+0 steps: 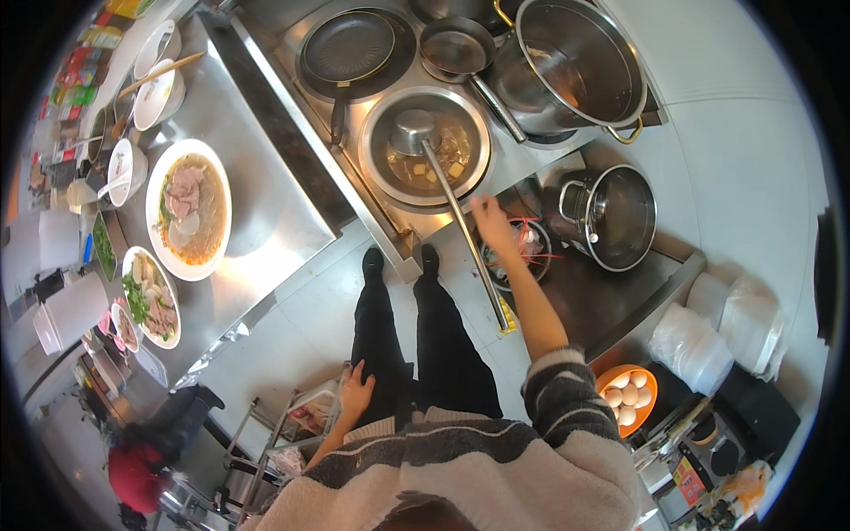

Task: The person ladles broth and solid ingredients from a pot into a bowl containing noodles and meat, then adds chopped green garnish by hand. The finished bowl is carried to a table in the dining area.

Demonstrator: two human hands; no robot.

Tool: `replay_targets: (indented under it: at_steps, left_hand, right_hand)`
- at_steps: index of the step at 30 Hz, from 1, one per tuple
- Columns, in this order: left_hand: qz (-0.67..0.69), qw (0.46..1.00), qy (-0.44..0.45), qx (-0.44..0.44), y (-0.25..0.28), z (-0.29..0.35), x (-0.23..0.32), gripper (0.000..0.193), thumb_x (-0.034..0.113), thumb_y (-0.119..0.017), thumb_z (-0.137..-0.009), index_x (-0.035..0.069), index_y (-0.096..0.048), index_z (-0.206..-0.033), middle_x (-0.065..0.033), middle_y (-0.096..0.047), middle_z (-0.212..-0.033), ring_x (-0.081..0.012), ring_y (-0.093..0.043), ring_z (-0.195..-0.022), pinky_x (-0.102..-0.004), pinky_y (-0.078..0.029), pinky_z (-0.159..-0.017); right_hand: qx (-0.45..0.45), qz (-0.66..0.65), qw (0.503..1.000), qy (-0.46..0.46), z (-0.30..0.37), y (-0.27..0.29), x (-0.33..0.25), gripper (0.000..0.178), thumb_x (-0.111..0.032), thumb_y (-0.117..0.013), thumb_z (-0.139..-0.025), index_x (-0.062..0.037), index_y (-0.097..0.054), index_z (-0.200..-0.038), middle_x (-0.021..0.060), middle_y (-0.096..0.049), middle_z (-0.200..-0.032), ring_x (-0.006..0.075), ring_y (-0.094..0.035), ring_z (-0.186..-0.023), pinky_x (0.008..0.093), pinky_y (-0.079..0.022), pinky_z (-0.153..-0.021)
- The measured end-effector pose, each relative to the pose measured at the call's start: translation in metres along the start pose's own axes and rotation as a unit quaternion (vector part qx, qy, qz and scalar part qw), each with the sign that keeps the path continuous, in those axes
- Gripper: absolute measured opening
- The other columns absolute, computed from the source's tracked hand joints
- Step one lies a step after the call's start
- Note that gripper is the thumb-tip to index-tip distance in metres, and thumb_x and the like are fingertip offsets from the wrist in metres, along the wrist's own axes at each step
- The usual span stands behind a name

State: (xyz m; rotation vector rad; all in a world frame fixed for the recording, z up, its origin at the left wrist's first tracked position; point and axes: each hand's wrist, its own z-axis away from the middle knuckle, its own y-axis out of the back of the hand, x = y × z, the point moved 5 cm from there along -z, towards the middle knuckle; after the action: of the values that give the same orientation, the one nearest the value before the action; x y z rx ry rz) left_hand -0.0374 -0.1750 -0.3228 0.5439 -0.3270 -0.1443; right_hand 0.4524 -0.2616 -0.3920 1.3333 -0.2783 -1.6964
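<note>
Steel counter (274, 208): noodle bowl (227, 210), meat bowl (174, 305). Stovetop (524, 161): steel basin (483, 162), stockpot (522, 104).

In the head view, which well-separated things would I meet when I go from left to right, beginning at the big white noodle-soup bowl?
White noodle-soup bowl → metal broth basin → orange egg bowl → bagged plastic containers.

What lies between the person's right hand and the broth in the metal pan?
In the head view, the ladle's long handle and the near rim of the metal pan lie between the right hand and the broth.
</note>
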Motion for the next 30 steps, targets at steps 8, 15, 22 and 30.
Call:
replay_targets:
  at_steps: [8,15,22,30]
  left_hand:
    - [0.016,1.000,0.023,0.002,-0.005,0.001,0.001,0.055,0.038,-0.055,-0.083,0.019,-0.046,-0.134,-0.0243,-0.042,-0.136,-0.0415,-0.045,-0.121,-0.0450,-0.038,-0.100]
    - [0.029,0.999,0.018,0.008,-0.004,-0.001,0.005,0.055,0.039,-0.054,-0.083,0.019,-0.047,-0.134,-0.0254,-0.042,-0.135,-0.0419,-0.045,-0.120,-0.0450,-0.039,-0.099]
    - [0.031,0.999,0.020,0.010,-0.004,-0.002,0.008,0.056,0.039,-0.054,-0.082,0.018,-0.047,-0.134,-0.0253,-0.042,-0.136,-0.0426,-0.045,-0.120,-0.0457,-0.040,-0.099]
    - [0.030,0.999,0.024,0.000,-0.004,-0.001,0.008,0.057,0.040,-0.054,-0.082,0.019,-0.047,-0.134,-0.0248,-0.040,-0.137,-0.0425,-0.044,-0.121,-0.0463,-0.039,-0.099]
  right_hand:
    - [-0.075,0.117,0.988,0.061,0.119,0.013,-0.009,0.055,-0.009,-0.059,-0.084,-0.0002,-0.033,-0.131,0.0287,-0.060,-0.100,0.0465,-0.059,-0.088,0.0495,-0.045,-0.079]
    - [-0.036,0.097,0.990,0.100,0.135,0.049,-0.025,0.044,-0.007,-0.056,-0.086,0.0032,-0.041,-0.126,0.0282,-0.058,-0.102,0.0438,-0.058,-0.089,0.0491,-0.045,-0.078]
    - [0.029,0.151,0.973,0.174,0.133,0.056,-0.040,0.054,-0.005,-0.055,-0.086,-0.0017,-0.035,-0.136,0.0277,-0.059,-0.089,0.0433,-0.059,-0.076,0.0490,-0.045,-0.067]
    - [-0.036,0.093,0.984,0.150,0.128,0.040,-0.052,0.055,-0.004,-0.054,-0.086,-0.0006,-0.034,-0.138,0.0273,-0.058,-0.088,0.0409,-0.058,-0.075,0.0454,-0.044,-0.067]
